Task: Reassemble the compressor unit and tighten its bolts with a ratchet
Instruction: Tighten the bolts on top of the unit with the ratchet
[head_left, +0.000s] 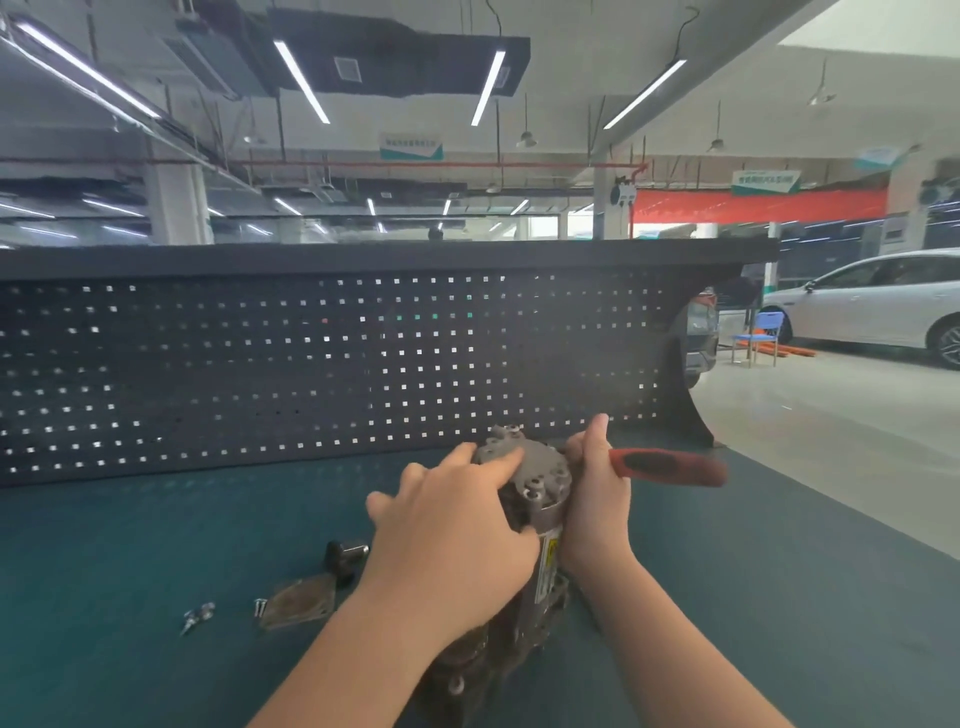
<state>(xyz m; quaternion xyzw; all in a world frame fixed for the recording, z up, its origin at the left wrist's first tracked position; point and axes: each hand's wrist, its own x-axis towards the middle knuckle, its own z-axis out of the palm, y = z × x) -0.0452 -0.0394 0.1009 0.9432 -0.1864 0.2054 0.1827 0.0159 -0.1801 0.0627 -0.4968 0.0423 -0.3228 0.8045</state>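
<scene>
Cover sits on the compressor (524, 499), left hand (457, 525) clasping it, right hand (597, 493) gripping the ratchet (670, 466); tightening looks unfinished (a plate (301, 603) and 2 loose bolts (200, 617) lie near left).

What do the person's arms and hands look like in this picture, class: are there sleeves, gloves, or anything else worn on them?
Both forearms are bare as far as the picture shows, with no sleeves in view. The left hand and the right hand wear no gloves. No watch, ring, bracelet or marking shows on either wrist or on the fingers.
</scene>
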